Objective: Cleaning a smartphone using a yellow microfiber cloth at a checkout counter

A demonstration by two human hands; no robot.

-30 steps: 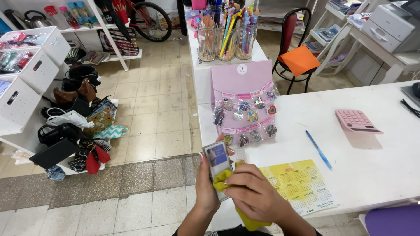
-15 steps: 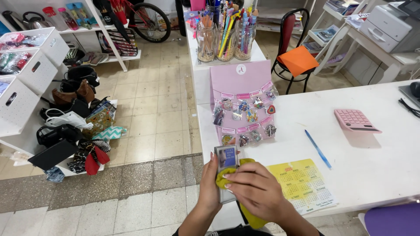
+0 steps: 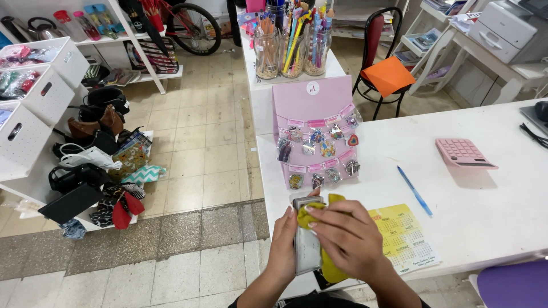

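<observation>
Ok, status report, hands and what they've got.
Left hand grips phone. Right hand presses yellow cloth on it. Nothing in the way.

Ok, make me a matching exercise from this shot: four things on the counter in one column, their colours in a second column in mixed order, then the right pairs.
Things:
1. calculator
2. pen
3. cloth
4. display card

Colours:
A. yellow
B. lilac
C. pink
D. blue

Pairs: 1-C, 2-D, 3-A, 4-B. The right hand presses the cloth on a small flat item that the left hand holds.
</observation>
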